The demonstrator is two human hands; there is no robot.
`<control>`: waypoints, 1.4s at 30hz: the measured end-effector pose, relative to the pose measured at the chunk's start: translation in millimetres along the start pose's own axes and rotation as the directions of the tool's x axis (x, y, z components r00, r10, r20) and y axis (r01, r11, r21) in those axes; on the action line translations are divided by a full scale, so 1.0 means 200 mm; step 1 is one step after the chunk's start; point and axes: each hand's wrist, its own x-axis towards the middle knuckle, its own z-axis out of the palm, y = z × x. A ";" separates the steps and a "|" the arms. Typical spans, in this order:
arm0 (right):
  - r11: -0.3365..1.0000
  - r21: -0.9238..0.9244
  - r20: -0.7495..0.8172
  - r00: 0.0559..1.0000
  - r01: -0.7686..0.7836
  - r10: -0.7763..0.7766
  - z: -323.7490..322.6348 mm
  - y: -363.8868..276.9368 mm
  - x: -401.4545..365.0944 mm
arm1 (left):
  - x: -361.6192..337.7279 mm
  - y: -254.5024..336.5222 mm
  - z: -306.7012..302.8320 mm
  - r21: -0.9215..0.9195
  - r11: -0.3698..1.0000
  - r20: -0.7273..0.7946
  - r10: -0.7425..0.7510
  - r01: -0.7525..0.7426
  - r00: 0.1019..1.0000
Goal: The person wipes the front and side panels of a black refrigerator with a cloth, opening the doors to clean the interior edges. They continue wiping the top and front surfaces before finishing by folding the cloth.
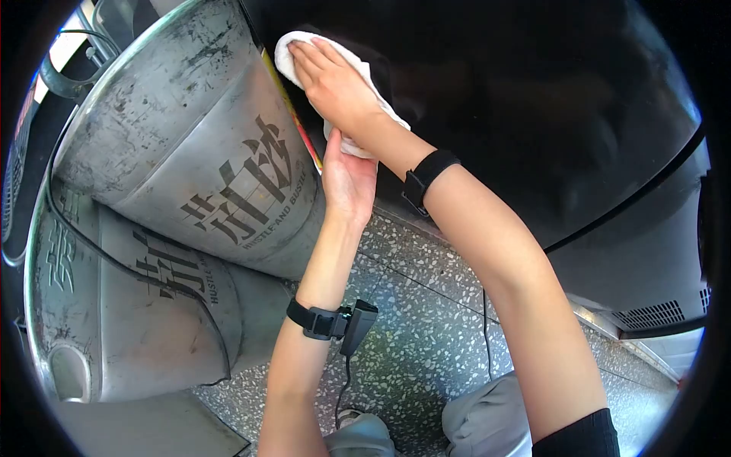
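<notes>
A folded white cloth (295,39) lies against a glossy black panel (495,91) at the top middle of the view. Pressed over the cloth from above is my right hand (331,85), its fingers stretched together along it. My left hand (350,183) is at the cloth's lower end, palm turned up and thumb raised against the edge. The left fingers go under the cloth and are mostly hidden. Just left of both hands stands a large grey metal bucket (175,129) with dark lettering, its side close to the left wrist.
A second grey bucket (152,305) stands below the first, with a black cable (114,263) draped across it. Speckled floor (411,305) shows between my arms. At right is a grey appliance side with a vent grille (647,314). Black straps circle both wrists.
</notes>
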 end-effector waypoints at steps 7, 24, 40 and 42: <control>0.977 0.046 0.200 0.956 0.208 -0.213 0.18 -0.19 -0.16 | 0.01 -0.13 -0.19 -0.030 0.997 -0.239 -0.074 0.069 0.968; 0.997 -0.018 -0.009 0.997 0.071 -0.071 0.11 -0.03 0.10 | 0.04 -0.01 -0.04 -0.283 0.958 -0.012 -0.058 0.052 0.998; 0.947 0.190 0.363 0.878 0.258 -0.312 0.41 -0.40 -0.38 | -0.07 -0.17 -0.35 -0.126 0.973 -0.229 -0.216 0.191 0.949; 0.940 0.200 0.398 0.854 0.277 -0.336 0.43 -0.43 -0.44 | -0.09 -0.19 -0.36 -0.124 0.964 -0.234 -0.261 0.237 0.937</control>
